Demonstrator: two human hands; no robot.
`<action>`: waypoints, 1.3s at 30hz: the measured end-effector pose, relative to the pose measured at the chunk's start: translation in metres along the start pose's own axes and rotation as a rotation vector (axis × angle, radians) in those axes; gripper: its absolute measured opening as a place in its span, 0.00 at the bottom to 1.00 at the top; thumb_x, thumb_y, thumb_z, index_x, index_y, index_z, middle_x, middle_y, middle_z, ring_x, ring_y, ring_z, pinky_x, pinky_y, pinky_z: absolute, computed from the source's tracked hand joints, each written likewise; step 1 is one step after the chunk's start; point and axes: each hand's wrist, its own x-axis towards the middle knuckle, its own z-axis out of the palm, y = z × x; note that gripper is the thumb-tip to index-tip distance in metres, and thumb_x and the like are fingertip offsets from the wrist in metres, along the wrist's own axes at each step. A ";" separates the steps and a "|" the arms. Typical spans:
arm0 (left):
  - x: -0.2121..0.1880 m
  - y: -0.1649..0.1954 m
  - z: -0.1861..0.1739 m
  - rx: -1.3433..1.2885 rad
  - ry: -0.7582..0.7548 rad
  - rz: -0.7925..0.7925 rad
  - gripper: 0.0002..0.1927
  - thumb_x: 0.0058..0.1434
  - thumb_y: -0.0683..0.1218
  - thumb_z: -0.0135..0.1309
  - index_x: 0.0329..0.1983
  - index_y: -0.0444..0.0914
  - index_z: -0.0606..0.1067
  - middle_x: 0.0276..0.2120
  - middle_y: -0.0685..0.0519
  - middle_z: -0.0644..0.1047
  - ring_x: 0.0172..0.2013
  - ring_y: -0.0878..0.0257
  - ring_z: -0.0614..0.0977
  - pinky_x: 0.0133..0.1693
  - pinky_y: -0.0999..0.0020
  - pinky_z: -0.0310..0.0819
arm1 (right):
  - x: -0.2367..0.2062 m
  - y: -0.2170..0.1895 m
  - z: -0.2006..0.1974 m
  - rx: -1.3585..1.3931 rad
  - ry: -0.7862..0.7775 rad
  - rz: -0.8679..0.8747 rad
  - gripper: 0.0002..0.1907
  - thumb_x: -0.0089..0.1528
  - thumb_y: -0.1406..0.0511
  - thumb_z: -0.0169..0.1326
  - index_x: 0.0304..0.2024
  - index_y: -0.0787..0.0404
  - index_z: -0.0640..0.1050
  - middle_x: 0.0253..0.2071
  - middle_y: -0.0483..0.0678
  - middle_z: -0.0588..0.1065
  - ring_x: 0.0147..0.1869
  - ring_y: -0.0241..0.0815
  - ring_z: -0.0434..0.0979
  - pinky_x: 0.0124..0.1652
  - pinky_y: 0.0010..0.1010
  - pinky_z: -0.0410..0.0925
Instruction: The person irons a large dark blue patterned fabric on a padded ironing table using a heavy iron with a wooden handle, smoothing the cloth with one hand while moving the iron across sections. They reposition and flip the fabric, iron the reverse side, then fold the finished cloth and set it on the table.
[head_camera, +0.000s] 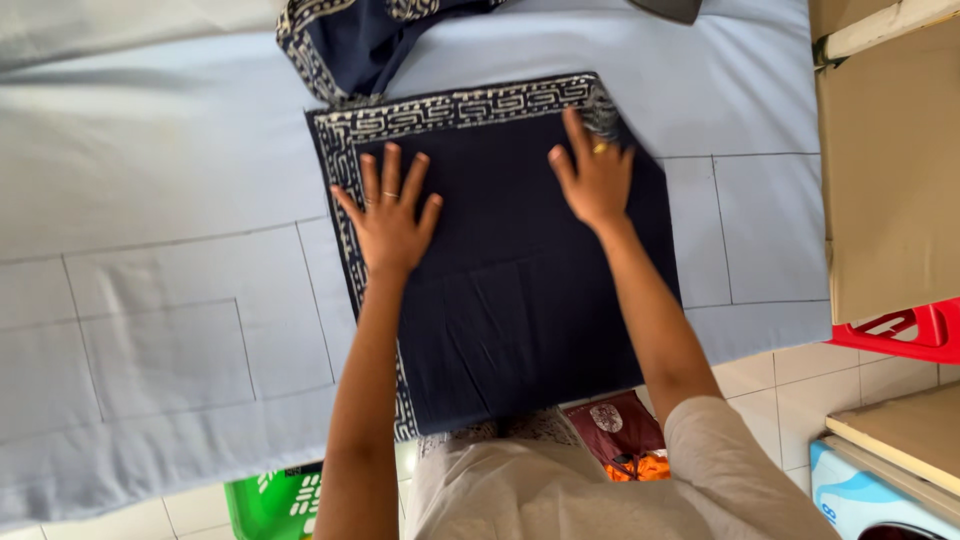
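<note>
A person presses both bare hands flat on a folded dark navy cloth (520, 290) spread over a pale blue padded board (160, 200). The cloth, the landmark here, lies near the middle of the board and has a cream patterned border along its far and left edges, while its near edge hangs just over the board's front toward the person's body.

The left hand (390, 215) rests palm down on the cloth's left half, just inside the patterned border, fingers spread wide and gripping nothing; a ring shows on one finger. The right hand (592, 175) lies palm down on the cloth's upper right part, fingers fanned and reaching toward the far border, also holding nothing, with a gold ring visible.

Beyond the cloth's far left corner, a second bundle of the same navy patterned fabric (360, 40) sits loosely heaped on the board, touching the folded piece's far edge. To the right of the cloth, past the board's end, stands a tan cardboard box (890, 170), with a red plastic crate (915, 330) below it. Below the cloth, on the white tiled floor, a green plastic basket (275, 505) peeks out left of the person, and a maroon bag (615, 430) sits under the cloth's near right corner.
</note>
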 end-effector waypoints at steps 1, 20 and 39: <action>0.013 -0.008 -0.001 0.001 -0.009 -0.025 0.32 0.73 0.66 0.41 0.80 0.59 0.56 0.80 0.57 0.46 0.78 0.49 0.42 0.66 0.22 0.24 | 0.015 0.010 -0.003 -0.038 0.037 0.020 0.33 0.73 0.44 0.39 0.78 0.44 0.58 0.79 0.47 0.53 0.82 0.54 0.48 0.74 0.60 0.40; 0.016 0.077 -0.023 0.102 0.175 -0.143 0.33 0.73 0.55 0.50 0.80 0.48 0.59 0.80 0.45 0.49 0.77 0.37 0.42 0.68 0.25 0.26 | 0.138 0.076 -0.067 -0.122 0.372 -0.118 0.36 0.67 0.66 0.63 0.74 0.62 0.62 0.78 0.59 0.54 0.80 0.66 0.53 0.76 0.55 0.50; -0.066 0.180 0.034 -0.075 -0.028 0.012 0.32 0.72 0.62 0.41 0.77 0.53 0.57 0.78 0.54 0.50 0.77 0.48 0.45 0.66 0.22 0.27 | 0.171 0.204 -0.148 -0.048 0.058 -0.156 0.15 0.64 0.54 0.67 0.36 0.60 0.83 0.29 0.57 0.78 0.34 0.60 0.79 0.34 0.48 0.70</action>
